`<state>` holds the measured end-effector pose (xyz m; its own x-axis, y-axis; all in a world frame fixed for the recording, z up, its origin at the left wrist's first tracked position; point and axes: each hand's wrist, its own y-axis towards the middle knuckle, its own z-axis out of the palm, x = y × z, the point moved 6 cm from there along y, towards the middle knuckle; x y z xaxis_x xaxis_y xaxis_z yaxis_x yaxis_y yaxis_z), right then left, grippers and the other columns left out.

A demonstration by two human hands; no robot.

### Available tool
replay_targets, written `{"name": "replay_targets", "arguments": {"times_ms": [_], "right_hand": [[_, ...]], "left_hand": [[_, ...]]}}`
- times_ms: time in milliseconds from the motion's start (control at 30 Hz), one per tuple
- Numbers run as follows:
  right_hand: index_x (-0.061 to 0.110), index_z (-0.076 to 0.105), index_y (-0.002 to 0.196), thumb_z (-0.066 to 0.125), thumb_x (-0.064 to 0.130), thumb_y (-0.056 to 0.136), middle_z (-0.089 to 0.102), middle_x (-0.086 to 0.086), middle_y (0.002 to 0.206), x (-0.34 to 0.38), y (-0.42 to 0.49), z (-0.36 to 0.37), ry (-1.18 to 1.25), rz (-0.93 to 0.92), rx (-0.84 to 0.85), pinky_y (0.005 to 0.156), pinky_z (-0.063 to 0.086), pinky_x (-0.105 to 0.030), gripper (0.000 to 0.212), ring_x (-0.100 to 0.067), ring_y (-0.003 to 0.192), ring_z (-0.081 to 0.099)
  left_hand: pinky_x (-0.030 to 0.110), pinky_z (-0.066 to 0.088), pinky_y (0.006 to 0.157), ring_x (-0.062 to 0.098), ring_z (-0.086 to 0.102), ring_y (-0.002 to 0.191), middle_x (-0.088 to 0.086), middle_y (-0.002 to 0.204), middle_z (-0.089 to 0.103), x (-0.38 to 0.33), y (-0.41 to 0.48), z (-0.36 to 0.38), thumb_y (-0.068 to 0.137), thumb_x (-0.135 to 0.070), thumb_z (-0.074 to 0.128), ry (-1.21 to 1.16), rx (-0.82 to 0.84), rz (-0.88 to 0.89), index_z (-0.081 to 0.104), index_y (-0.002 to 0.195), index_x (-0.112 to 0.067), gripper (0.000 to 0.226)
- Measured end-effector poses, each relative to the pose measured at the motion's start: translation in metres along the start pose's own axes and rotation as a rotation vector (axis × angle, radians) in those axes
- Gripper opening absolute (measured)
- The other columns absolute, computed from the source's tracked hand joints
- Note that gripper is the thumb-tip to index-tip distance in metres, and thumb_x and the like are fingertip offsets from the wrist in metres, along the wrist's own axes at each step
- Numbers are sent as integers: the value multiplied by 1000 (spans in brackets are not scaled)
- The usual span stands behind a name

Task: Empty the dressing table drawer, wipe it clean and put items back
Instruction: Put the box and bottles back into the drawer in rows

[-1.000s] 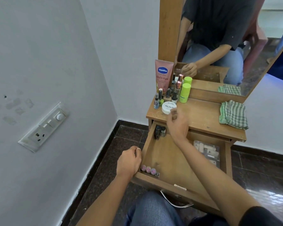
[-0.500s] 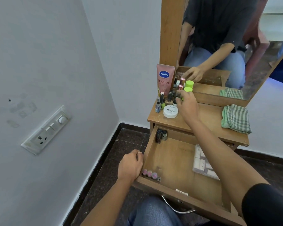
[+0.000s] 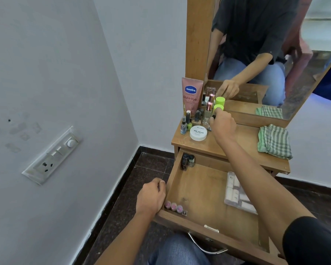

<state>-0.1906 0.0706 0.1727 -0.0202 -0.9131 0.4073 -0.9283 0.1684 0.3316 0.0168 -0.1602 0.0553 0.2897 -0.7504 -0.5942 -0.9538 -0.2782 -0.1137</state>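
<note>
Drawer (image 3: pixel 203 192): pulled fully out, occupying the lower centre and lower right of the frame, above a knee in jeans (image 3: pixel 178 251). A curved metal handle (image 3: pixel 204 247) hangs below its front panel.

Left hand (image 3: pixel 151 197): grips the left wall of the drawer near the front corner, fingers curled over the top edge.

Drawer contents:
- Front left corner: three pink-capped bottles (image 3: pixel 173 206) in a row, touching the front panel.
- Right side: a clear packet (image 3: pixel 237 194) holding white pieces, lying flat and partly hidden by the right forearm.
- Back left corner: two dark bottles (image 3: pixel 187 160), upright, side by side.

Dressing table top (image 3: pixel 243 142): located above the drawer, centre right of the frame.

Right hand (image 3: pixel 223 127): extended over the table top, fingers curled round a small dark item (image 3: pixel 213 117), of which only the tip shows.

Items on the table top:
- White round jar (image 3: pixel 198 132), just left of the right hand.
- Cluster of small bottles (image 3: pixel 189 121) behind the jar.
- Green-capped container (image 3: pixel 218 107), just beyond the fingertips.
- Pink tube (image 3: pixel 191 96), upright at the back left against the mirror frame.
- Green checked cloth (image 3: pixel 274 143), folded, at the right end.

Mirror (image 3: pixel 275 44): upper right of the frame. Switch plate (image 3: pixel 52 155): on the wall, left of frame.
</note>
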Motion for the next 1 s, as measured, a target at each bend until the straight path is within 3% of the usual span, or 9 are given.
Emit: {"name": "replay_targets", "arguments": {"times_ms": [200,300,433,533,700,900,1000], "right_hand": [[7,55,105,60,21,91,62,-13,97,3,1,-3,-54,-28,18,61,40,-33,20,-34,85,62],[7,53,109,59,16,91,57,-14,103,18,-4,-12,-24,-67,-59,63,45,-37,21,-35,85,63],[7,59,107,53,8,90,56,-11,107,42,0,-19,98,-221,-146,57,41,-32,18,-30,83,60],[6,62,110,50,9,92,60,-12,107,64,13,-9,112,-416,-22,66,47,-35,21,-30,92,57],[20,56,126,53,5,91,61,-9,116,83,25,16,-169,-571,200,78,52,-41,38,-31,104,57],[18,54,127,55,3,90,60,-11,117,90,26,23,-421,-613,234,77,51,-42,40,-29,109,55],[16,55,125,57,4,90,61,-12,114,89,26,24,-444,-596,232,78,52,-42,36,-29,106,57]], "left_hand": [[21,38,55,6,59,66,-6,77,65,-1,-1,-2,101,-33,37,-3,-3,-2,65,100,-23,30],[19,36,53,5,58,65,-6,77,65,-2,-1,-3,102,-33,37,-2,-4,0,65,101,-23,30],[22,39,56,6,59,66,-6,76,65,-2,-2,-3,101,-33,38,-10,1,-6,66,100,-23,30],[22,41,56,6,60,64,-6,73,64,-1,-1,-2,101,-33,38,0,0,-12,65,98,-22,30],[17,37,53,5,60,64,-7,75,65,-3,-2,-2,102,-33,38,-6,9,-10,65,99,-23,29],[18,39,56,5,60,64,-8,74,63,-2,-2,-2,102,-33,38,-13,4,-12,65,98,-22,29],[25,48,62,7,60,65,-7,73,64,-2,-2,-2,101,-34,38,-24,8,-14,65,95,-22,29]]}}
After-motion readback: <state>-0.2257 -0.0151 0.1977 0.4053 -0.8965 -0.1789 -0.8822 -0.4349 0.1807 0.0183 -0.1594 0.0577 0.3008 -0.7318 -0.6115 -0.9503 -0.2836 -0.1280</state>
